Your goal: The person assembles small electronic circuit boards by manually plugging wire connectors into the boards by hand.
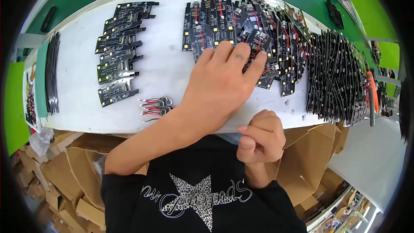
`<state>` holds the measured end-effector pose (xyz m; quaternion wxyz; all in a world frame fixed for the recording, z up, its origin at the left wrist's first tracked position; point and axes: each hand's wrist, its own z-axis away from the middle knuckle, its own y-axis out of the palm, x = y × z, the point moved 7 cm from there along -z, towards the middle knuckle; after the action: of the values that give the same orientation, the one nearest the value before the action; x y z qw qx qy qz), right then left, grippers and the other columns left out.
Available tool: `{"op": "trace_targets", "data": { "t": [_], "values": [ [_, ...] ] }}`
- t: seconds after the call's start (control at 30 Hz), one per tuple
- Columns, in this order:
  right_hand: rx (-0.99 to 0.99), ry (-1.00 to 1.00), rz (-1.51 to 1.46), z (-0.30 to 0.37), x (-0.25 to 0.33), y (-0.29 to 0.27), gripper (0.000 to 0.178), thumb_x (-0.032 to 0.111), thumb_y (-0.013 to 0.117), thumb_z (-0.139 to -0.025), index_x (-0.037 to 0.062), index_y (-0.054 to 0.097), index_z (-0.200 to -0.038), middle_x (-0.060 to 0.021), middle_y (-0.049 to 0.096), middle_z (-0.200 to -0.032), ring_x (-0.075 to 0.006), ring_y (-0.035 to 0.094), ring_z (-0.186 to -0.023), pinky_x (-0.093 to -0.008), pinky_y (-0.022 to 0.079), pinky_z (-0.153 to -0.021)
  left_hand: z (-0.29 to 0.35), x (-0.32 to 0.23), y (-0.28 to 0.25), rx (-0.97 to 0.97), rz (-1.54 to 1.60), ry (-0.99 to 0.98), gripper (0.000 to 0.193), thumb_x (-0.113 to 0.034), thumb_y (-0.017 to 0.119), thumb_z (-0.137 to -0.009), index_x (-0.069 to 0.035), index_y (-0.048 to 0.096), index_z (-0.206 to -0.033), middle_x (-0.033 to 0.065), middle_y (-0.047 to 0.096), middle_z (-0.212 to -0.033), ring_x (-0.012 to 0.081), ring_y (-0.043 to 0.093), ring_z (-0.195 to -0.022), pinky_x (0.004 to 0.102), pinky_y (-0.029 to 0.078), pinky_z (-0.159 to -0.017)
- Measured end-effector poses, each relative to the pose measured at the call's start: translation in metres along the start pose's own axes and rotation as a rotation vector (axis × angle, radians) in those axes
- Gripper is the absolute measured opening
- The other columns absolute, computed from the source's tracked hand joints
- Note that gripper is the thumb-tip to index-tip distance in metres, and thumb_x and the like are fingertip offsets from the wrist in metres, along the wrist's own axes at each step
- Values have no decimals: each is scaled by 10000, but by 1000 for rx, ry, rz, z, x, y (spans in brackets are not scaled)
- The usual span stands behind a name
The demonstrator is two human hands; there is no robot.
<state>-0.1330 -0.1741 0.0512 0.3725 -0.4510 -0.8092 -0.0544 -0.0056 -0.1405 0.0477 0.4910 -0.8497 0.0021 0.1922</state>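
My left hand reaches over a spread of black circuit boards with red wires. Its fingers are bent and somewhat apart, their tips resting on the boards; the palm side is hidden. Nearer my body, my right hand hangs by the front edge of the table, its fingers curled in and the thumb close to them. Anything inside that curl is too small or hidden to make out. Below my left forearm lies a small bunch of connectors with red and black wires.
A column of boards lies on the white table at left, beside a stack of boards on edge. A dense heap of boards stands at right, next to an orange-handled tool. Cardboard boxes sit below the table.
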Motion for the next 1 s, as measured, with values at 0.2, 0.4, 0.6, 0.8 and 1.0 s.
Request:
{"op": "trace_targets", "data": {
  "t": [0.2, 0.4, 0.6, 0.8, 1.0],
  "values": [
    [-112, 11, 249, -12, -20, -37, 193, 136, 734, -888, -34, 696, -972, -85, 613, -750, -189, 533, -617, -286, 421, -580, -1, -5, -14, -46, 131, 43, 579, -46, 759, -657, -40, 673, -1230, 66, 559, -1048, 267, 571, -907, 387, 477, -783],
    [86, 521, -146, -28, -46, -43, 218, 59, 738, -805, -65, 684, -976, -123, 644, -877, -167, 581, -759, -270, 444, -684, 6, -6, -49, -97, 212, 126, 555, 66, 693, -616, -54, 734, -1157, 93, 575, -1057, 285, 581, -918, 394, 490, -781],
    [278, 483, -288, -41, -38, -18, 157, -7, 759, -737, -46, 679, -866, -111, 659, -813, -162, 585, -671, -267, 442, -594, 18, -2, -70, -83, 161, 146, 583, 81, 670, -572, -91, 753, -1123, 79, 591, -1084, 278, 583, -944, 400, 496, -812],
    [493, 401, -253, -43, -31, 17, 137, -15, 764, -747, -24, 679, -854, -76, 641, -761, -134, 568, -616, -253, 423, -533, 40, 14, -77, -23, 99, 93, 569, 46, 696, -587, -136, 744, -1124, 52, 637, -1152, 327, 574, -1080, 468, 484, -918],
    [548, 415, -293, -39, -23, 47, 136, -7, 766, -749, -13, 675, -850, -60, 634, -746, -132, 564, -591, -250, 437, -517, 62, 27, -83, 43, 124, 39, 555, -29, 804, -577, -168, 751, -1112, -11, 654, -1151, 299, 579, -1109, 555, 444, -1028]
  ]
}}
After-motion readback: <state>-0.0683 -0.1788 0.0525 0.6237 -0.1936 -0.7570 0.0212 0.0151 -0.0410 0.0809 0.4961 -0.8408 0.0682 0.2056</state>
